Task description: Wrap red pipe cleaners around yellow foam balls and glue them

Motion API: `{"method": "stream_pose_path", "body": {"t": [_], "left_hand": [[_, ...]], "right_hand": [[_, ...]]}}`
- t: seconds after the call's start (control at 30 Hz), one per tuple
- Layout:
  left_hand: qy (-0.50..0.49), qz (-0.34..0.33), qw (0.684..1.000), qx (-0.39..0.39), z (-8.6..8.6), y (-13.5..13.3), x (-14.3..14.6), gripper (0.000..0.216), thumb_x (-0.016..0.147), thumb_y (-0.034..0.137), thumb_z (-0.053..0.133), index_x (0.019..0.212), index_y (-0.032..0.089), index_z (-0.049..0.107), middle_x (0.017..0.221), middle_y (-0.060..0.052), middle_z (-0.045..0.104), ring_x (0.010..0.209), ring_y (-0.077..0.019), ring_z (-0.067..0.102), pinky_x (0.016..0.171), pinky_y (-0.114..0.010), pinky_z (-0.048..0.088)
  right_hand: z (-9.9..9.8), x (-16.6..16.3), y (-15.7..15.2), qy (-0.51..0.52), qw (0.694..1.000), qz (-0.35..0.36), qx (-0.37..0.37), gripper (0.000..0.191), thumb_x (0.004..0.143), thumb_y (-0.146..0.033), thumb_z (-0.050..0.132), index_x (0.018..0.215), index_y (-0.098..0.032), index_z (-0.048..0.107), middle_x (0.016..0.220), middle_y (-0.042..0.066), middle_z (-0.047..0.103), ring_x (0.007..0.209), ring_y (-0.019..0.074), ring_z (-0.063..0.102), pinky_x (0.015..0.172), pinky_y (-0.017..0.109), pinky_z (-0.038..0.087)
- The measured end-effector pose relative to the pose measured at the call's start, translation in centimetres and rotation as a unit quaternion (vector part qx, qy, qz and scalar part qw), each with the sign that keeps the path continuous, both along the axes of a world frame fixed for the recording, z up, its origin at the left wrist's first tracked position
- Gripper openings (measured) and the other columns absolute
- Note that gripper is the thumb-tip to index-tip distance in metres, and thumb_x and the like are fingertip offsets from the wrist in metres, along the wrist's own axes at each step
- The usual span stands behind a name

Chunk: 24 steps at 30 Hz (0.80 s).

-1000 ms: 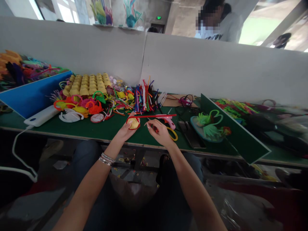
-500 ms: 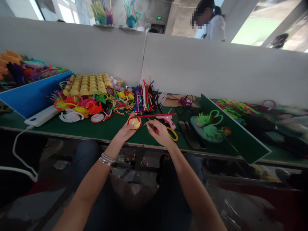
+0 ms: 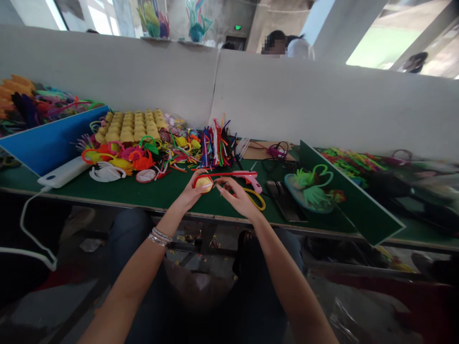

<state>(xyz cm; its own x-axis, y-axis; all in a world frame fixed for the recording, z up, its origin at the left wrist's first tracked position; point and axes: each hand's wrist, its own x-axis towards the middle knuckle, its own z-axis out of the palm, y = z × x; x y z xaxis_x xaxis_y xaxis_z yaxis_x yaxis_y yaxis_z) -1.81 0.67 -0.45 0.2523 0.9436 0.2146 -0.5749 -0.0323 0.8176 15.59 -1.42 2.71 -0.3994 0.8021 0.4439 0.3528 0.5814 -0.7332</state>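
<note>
My left hand [image 3: 192, 193] is closed around a small yellow cup-shaped piece [image 3: 204, 184], its thumb pressed across the front. A red pipe cleaner [image 3: 225, 173] curves round the rim of this piece, and its free end stretches to the right above my other hand. Close to the piece, my right hand [image 3: 234, 197] has its fingers bent together by the rim. A small dark and red thing shows under the fingers, too hidden to name. Just beyond the right hand lie a pink glue gun [image 3: 251, 179] and a yellow ring [image 3: 256, 199].
Bundled pipe cleaners [image 3: 216, 145] stand behind my hands. A yellow egg carton [image 3: 131, 125] and colourful fuzzy pieces [image 3: 138, 159] fill the left. To the right are a dark phone [image 3: 283, 203], a tray [image 3: 304, 203] with green fuzzy pieces and a green divider [image 3: 353, 196].
The left hand and yellow piece have shifted slightly right, towards the right hand. The right fingers are now closer to the rim. A person behind the partition has moved left and bent lower.
</note>
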Motion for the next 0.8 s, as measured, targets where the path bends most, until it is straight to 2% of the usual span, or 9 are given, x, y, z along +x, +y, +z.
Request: {"method": "stream_pose_path", "body": {"t": [0.47,0.63,0.8], "left_hand": [[0.061,0.006,0.996,0.063,0.16,-0.26,0.15,0.062,0.052,0.030,0.082,0.101,0.023,0.044,0.081,0.004,0.057,0.072,-0.0094,0.056,0.069,-0.022,0.044],[0.102,0.029,0.988,0.109,0.57,-0.46,0.24,0.061,0.053,0.029,0.082,0.099,0.023,0.042,0.089,0.002,0.055,0.075,-0.0101,0.056,0.070,-0.024,0.045],[0.148,0.058,0.973,0.165,0.51,-0.34,-0.04,0.060,0.055,0.030,0.081,0.098,0.023,0.041,0.089,0.002,0.051,0.079,-0.0099,0.054,0.072,-0.023,0.044]], "right_hand": [[-0.80,-0.01,0.04,-0.007,0.999,0.025,-0.020,0.036,0.088,-0.048,0.041,0.111,-0.025,0.054,0.113,0.006,0.059,0.105,0.0199,0.056,0.091,0.036,0.048],[-0.79,0.17,0.14,-0.023,0.999,0.033,-0.007,0.042,0.087,-0.051,0.043,0.117,-0.025,0.051,0.118,0.007,0.057,0.110,0.0214,0.054,0.094,0.039,0.047],[-0.82,0.38,0.37,-0.039,0.998,0.037,0.016,0.040,0.087,-0.049,0.044,0.116,-0.023,0.052,0.117,0.008,0.056,0.110,0.0218,0.053,0.095,0.040,0.046]]}}
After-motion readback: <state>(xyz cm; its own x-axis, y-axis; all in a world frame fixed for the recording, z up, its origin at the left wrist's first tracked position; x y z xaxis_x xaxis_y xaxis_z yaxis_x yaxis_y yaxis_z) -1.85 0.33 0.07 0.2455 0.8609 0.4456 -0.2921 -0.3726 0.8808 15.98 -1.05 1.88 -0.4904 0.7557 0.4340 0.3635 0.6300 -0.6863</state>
